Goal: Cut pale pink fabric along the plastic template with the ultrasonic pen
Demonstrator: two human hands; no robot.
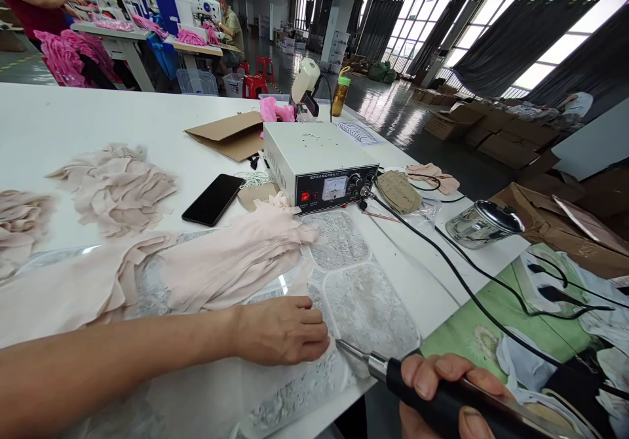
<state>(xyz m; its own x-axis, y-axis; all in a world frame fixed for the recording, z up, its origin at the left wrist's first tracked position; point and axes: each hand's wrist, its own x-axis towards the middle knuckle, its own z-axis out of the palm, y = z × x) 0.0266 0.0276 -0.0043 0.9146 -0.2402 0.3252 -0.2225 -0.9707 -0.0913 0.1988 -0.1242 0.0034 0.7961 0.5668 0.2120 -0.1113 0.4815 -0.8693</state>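
My left hand [282, 331] rests on the worktop with its fingers curled down on a thin pale beige fabric piece [301, 278], whose end shows above the knuckles. My right hand [442, 386] is wrapped round a handheld ultrasonic cutter [393, 373] with a black handle and a slim metal tip. The tip sits just right of my left fingertips, close over a clear marbled plastic mat [373, 308]. A cable joins the cutter to a white control box [319, 164] with a dial. Behind my left hand lies a fanned stack of beige fabric pieces [236, 249].
Beige fabric heaps [118, 187] and a black phone [213, 200] lie to the left. At right stand a steel cup [484, 223] and card templates [400, 191]. The black cable [457, 262] crosses the table's right edge. Two people work at sewing machines [184, 10] behind.
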